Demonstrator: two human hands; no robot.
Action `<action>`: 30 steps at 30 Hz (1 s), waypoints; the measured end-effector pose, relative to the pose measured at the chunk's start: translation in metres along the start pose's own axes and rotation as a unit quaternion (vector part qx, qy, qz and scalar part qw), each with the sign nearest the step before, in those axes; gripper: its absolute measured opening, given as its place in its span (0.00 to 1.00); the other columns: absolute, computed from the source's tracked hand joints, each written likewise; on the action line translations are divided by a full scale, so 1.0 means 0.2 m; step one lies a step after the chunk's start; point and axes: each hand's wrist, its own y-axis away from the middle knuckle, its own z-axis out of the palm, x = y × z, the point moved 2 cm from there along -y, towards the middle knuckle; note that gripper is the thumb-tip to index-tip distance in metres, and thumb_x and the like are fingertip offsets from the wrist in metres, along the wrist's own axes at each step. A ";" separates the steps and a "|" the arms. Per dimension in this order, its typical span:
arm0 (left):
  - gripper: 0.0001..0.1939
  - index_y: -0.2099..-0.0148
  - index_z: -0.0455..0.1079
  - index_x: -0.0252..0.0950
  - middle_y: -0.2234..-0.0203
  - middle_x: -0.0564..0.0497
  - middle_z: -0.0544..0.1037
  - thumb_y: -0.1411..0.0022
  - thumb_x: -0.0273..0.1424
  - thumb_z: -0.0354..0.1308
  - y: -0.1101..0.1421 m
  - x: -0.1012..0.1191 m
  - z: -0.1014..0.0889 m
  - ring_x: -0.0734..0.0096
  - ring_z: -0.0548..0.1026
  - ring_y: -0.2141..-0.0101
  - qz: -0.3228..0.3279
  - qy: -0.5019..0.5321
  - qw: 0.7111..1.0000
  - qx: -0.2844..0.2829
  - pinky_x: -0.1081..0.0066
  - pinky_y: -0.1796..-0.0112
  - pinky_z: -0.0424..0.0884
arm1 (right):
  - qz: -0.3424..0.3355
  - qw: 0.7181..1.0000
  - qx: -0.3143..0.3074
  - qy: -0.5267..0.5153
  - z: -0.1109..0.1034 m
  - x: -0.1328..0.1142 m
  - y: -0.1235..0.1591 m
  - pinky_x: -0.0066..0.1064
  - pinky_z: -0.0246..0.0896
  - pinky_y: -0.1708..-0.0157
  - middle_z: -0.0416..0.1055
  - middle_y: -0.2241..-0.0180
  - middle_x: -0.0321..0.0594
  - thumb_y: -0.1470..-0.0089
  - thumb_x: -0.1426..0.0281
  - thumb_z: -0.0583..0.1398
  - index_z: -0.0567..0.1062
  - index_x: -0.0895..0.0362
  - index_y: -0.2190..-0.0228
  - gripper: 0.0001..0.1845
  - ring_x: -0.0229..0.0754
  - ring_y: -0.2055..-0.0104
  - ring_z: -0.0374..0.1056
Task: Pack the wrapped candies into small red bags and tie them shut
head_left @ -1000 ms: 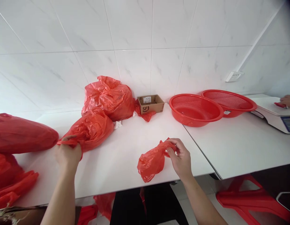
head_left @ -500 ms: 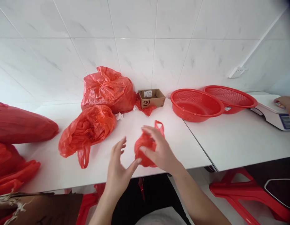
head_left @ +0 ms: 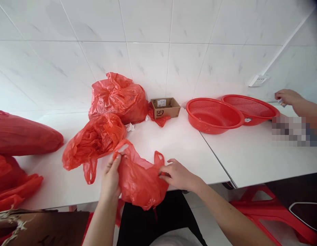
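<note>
A thin red plastic carrier bag (head_left: 143, 181) hangs spread between my two hands at the table's front edge, its mouth facing up and away. My left hand (head_left: 112, 177) is closed on its left side, just below the left handle loop. My right hand (head_left: 176, 174) pinches the right side under the other loop. What the bag holds, if anything, is hidden. Left of my hands, a crumpled red bag (head_left: 96, 136) lies on the white table (head_left: 189, 157), one handle loop drooping toward the front.
A large tied red bag (head_left: 118, 97) stands by the wall, beside a small cardboard box (head_left: 165, 107). Two red baskets (head_left: 214, 116) sit to the right. More red bags (head_left: 25, 135) lie left, above a torn carton (head_left: 45, 227). Another person's hand (head_left: 289, 97) reaches in at right.
The small red bag, bunched under my right hand before, is now spread between both hands, nearer me. My left hand has closed on it. The other person's hand has moved up and left.
</note>
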 end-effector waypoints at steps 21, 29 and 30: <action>0.09 0.65 0.79 0.38 0.70 0.53 0.80 0.46 0.37 0.66 -0.08 0.24 -0.01 0.69 0.76 0.66 0.101 0.019 0.995 -0.011 0.73 0.63 0.70 | 0.015 0.990 -0.063 -0.126 -0.04 -0.11 -0.05 0.25 0.58 0.77 0.71 0.78 0.32 0.41 0.70 0.55 0.78 0.52 0.70 0.12 0.35 0.78 0.64; 0.08 0.68 0.73 0.38 0.68 0.51 0.76 0.44 0.38 0.62 -0.13 0.25 -0.06 0.66 0.75 0.62 0.145 0.000 0.989 0.003 0.59 0.52 0.70 | 0.121 0.983 0.119 -0.064 -0.34 -0.01 -0.02 0.34 0.66 0.65 0.75 0.54 0.45 0.45 0.52 0.60 0.58 0.47 0.36 0.38 0.48 0.59 0.74; 0.08 0.65 0.73 0.38 0.66 0.50 0.76 0.43 0.37 0.62 -0.10 0.24 -0.05 0.63 0.75 0.60 0.147 -0.024 0.989 0.001 0.55 0.50 0.68 | 0.131 0.983 0.120 -0.041 -0.35 -0.01 -0.02 0.35 0.65 0.65 0.75 0.55 0.46 0.43 0.51 0.58 0.57 0.48 0.36 0.38 0.49 0.59 0.74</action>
